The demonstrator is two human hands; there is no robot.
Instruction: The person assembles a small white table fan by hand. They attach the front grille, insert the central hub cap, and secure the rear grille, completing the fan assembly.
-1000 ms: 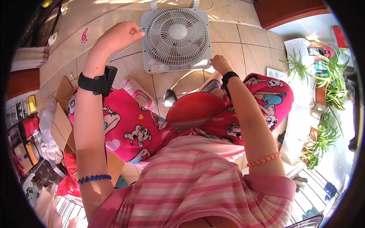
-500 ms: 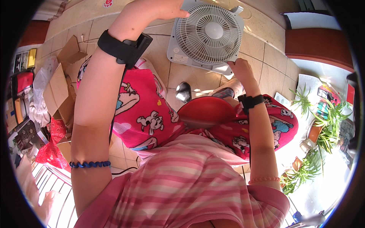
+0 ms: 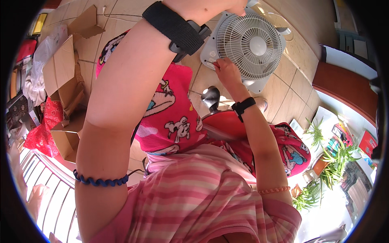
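A white square box fan (image 3: 250,44) stands tilted on the tiled floor in front of my knees. My right hand (image 3: 227,73), a black band on its wrist, is at the fan's lower left front corner. Its fingertips are pinched on a small dark piece (image 3: 210,62) there. My left arm reaches up across the picture with a black strap device on the wrist. My left hand (image 3: 237,6) sits at the fan's top corner, and the frame edge cuts off its fingers. I sit on a red stool (image 3: 227,123) in pink patterned trousers.
Open cardboard boxes (image 3: 65,77) and a red patterned bag (image 3: 40,133) lie on the floor to my left. Green potted plants (image 3: 336,162) stand at the right. A brown bench (image 3: 344,87) runs along the right, and a white railing (image 3: 48,190) is at the lower left.
My head has turned, so the fan sits further right and closer. My right hand has risen from the stool's edge to the fan's corner. My left hand stays at the fan's top.
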